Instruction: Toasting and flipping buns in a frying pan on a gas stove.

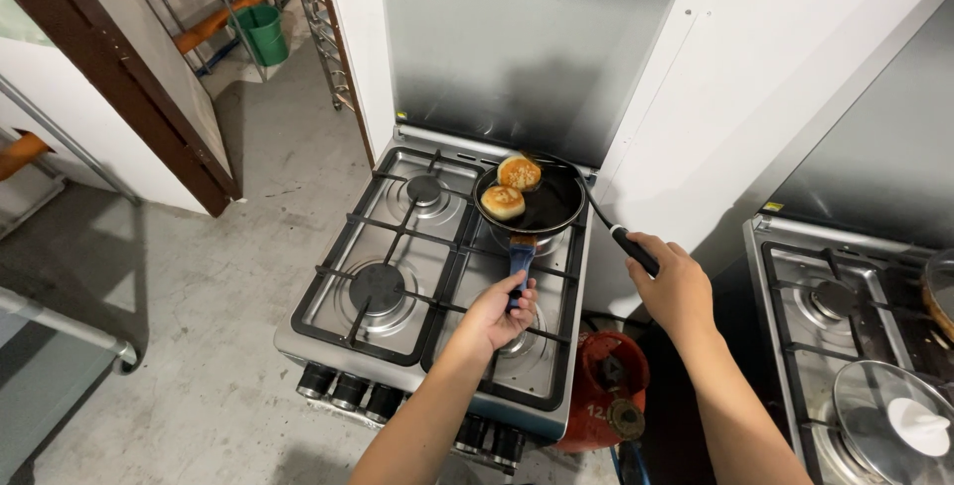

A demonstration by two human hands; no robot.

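Left hand (500,313) is gripping the small black frying pan's (545,209) blue handle (520,258) while right hand (673,281), fingers closed around a black-handled turner (632,246), is working near two browned round patties (511,187); steadying the pan should help.

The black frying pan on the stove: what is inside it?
Two round, golden-browned patties lie in the frying pan, side by side at its left. The rest shows bare dark base. The patties' undersides are hidden.

Two bare forearms were seen. No sleeve was worn on either. The left hand (500,312) and right hand (676,286) were ungloved, with fingers unadorned.
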